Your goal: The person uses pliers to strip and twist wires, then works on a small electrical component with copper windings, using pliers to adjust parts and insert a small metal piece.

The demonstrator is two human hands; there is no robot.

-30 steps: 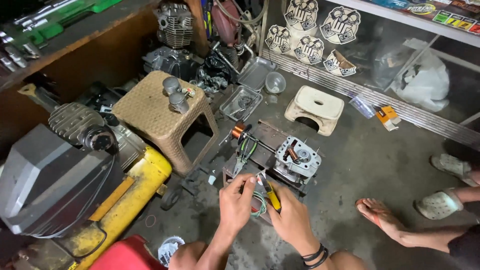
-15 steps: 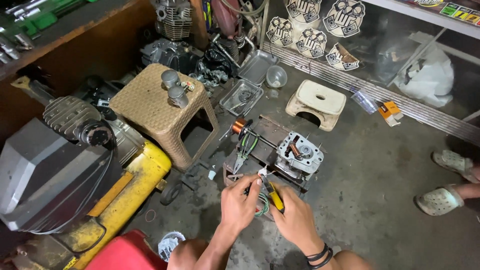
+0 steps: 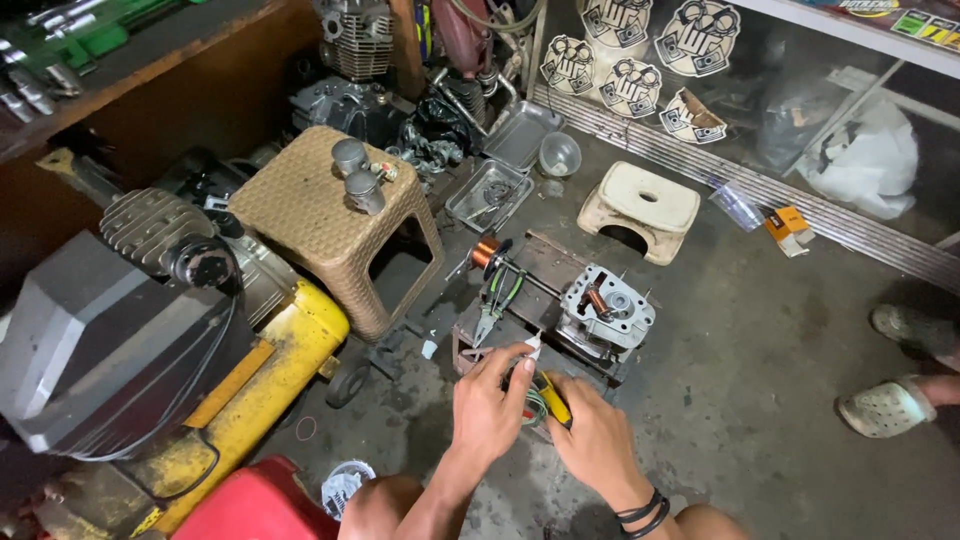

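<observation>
Both hands are seen low in the middle, close together over the concrete floor. The left hand is curled, its fingers pinched on a small white piece at the fingertips. The right hand is closed around a yellow-handled tool, with black bands on its wrist. A bundle of green wires is held between the two hands, touching both.

Just beyond the hands a grey engine part is set on a dark metal stand, with a copper coil at the stand's far-left end and green-handled pliers lying on it. To the left a wicker stool carries two pistons. Further left a yellow compressor is seen. A white stool sits far right of the stand, and metal trays lie beyond. A sandalled foot of another person is at the right edge.
</observation>
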